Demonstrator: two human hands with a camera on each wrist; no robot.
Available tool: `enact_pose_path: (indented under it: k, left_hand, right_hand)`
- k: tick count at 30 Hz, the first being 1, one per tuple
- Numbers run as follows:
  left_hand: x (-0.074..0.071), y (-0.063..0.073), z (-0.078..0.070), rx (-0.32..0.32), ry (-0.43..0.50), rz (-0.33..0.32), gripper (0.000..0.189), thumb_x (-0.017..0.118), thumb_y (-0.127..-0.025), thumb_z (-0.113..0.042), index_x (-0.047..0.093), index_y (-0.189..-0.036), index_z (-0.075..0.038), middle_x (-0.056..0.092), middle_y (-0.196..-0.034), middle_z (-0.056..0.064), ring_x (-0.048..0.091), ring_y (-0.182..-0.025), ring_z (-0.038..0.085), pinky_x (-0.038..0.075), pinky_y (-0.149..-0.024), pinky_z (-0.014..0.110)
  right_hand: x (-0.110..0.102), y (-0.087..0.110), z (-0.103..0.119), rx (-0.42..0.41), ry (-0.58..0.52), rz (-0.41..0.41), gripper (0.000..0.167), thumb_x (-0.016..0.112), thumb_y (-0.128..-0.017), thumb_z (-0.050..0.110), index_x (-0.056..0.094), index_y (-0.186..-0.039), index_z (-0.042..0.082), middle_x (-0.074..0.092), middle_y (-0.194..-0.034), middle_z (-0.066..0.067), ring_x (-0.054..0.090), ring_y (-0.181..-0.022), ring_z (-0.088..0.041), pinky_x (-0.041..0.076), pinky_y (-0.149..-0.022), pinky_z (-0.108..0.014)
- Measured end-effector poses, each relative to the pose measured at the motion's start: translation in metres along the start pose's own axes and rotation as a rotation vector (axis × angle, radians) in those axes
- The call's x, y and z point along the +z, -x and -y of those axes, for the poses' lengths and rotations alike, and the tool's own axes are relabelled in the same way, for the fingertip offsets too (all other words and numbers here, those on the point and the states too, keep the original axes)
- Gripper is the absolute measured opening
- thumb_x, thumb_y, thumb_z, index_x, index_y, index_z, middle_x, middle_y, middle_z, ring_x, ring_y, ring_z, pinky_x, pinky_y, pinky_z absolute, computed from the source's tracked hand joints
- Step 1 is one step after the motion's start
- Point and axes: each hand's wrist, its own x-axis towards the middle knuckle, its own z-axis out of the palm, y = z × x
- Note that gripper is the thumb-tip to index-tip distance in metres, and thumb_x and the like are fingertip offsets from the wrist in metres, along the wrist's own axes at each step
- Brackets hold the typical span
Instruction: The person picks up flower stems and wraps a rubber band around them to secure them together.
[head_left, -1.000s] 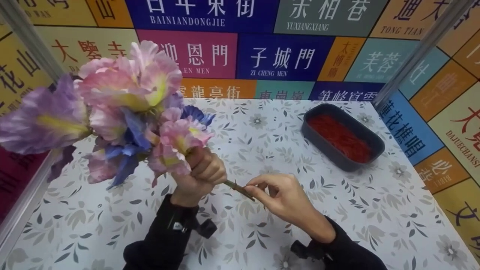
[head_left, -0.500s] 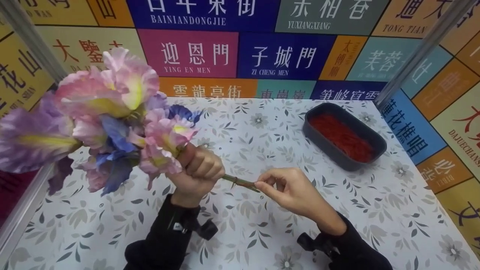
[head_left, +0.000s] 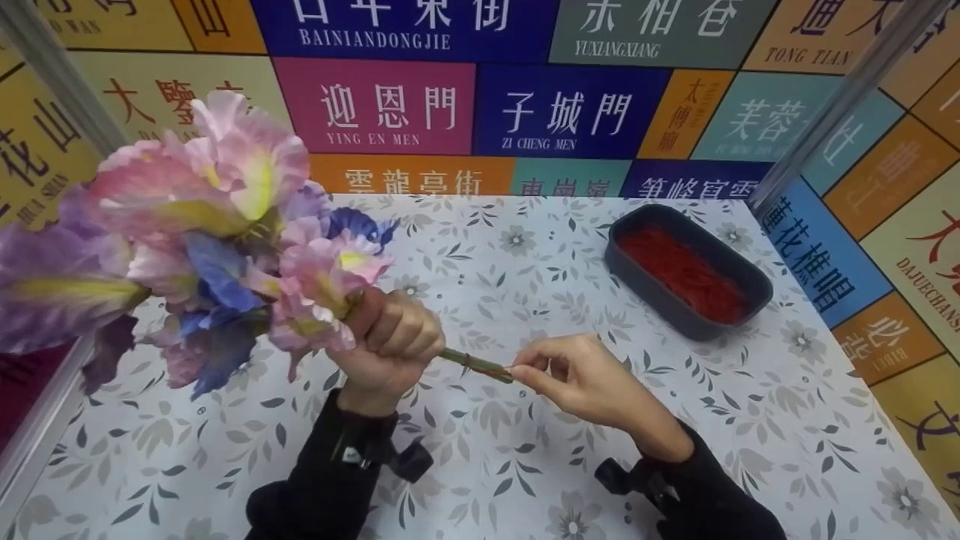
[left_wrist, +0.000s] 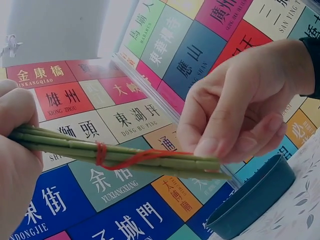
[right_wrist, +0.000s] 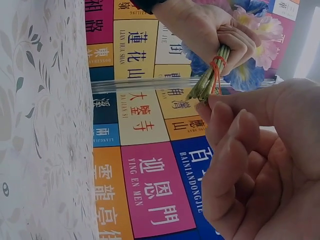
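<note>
From the head, I see a purple bloom [head_left: 67, 281] cut off at nine o'clock, the pink-and-blue bouquet [head_left: 217, 225] fanning at ten o'clock from the left hand [head_left: 394, 341] gripping it. From the left wrist, the right hand [left_wrist: 245, 105], three o'clock, pinches red string [left_wrist: 125, 163] tied round green stems [left_wrist: 65, 144]; from the right wrist, blossoms [right_wrist: 267, 40] are clipped at one o'clock.

A booth-like workspace is suggested, since a leaf-patterned table [head_left: 480, 465] is enclosed by sign-printed walls [head_left: 577, 86] and metal posts [head_left: 841, 106]
</note>
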Motion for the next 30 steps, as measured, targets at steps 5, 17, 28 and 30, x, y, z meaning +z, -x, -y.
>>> enact_pose_path:
  k: [5, 17, 28, 30]
  left_hand:
    - [0.002, -0.001, 0.0, 0.03, 0.006, 0.02, 0.056, 0.045, -0.103, -0.046, 0.023, -0.059, -0.02, 0.022, -0.05, -0.009, 0.015, -0.042, 0.005, 0.011, -0.039, 0.021]
    - [0.002, -0.003, -0.001, 0.064, 0.007, 0.03, 0.055, 0.043, -0.104, -0.045, 0.023, -0.059, -0.02, 0.022, -0.049, -0.009, 0.014, -0.042, 0.005, 0.011, -0.038, 0.021]
    - [0.003, -0.002, 0.002, 0.009, 0.025, 0.071, 0.057, 0.044, -0.103, -0.052, 0.024, -0.059, -0.021, 0.023, -0.05, -0.01, 0.015, -0.043, 0.004, 0.011, -0.038, 0.022]
    - [0.003, -0.001, 0.004, -0.01, 0.031, 0.073, 0.058, 0.044, -0.102, -0.054, 0.025, -0.059, -0.02, 0.023, -0.05, -0.01, 0.015, -0.043, 0.004, 0.012, -0.038, 0.022]
  right_hand:
    - [-0.002, 0.0, -0.001, 0.015, -0.011, 0.071, 0.014, 0.069, -0.098, 0.024, 0.077, -0.096, 0.013, 0.069, -0.078, 0.004, 0.049, -0.05, -0.009, 0.043, -0.047, -0.024]
    - [-0.006, -0.001, -0.003, 0.023, -0.022, 0.119, 0.014, 0.068, -0.099, 0.027, 0.077, -0.096, 0.016, 0.067, -0.078, 0.008, 0.051, -0.052, -0.008, 0.046, -0.05, -0.025]
    - [-0.009, -0.002, -0.011, -0.027, -0.051, 0.131, 0.01, 0.07, -0.098, 0.022, 0.077, -0.095, 0.015, 0.066, -0.076, 0.005, 0.052, -0.057, -0.008, 0.046, -0.051, -0.027]
    - [-0.007, -0.003, -0.014, -0.055, -0.059, 0.152, 0.01, 0.07, -0.098, 0.021, 0.077, -0.094, 0.014, 0.066, -0.076, 0.003, 0.052, -0.057, -0.008, 0.046, -0.051, -0.027]
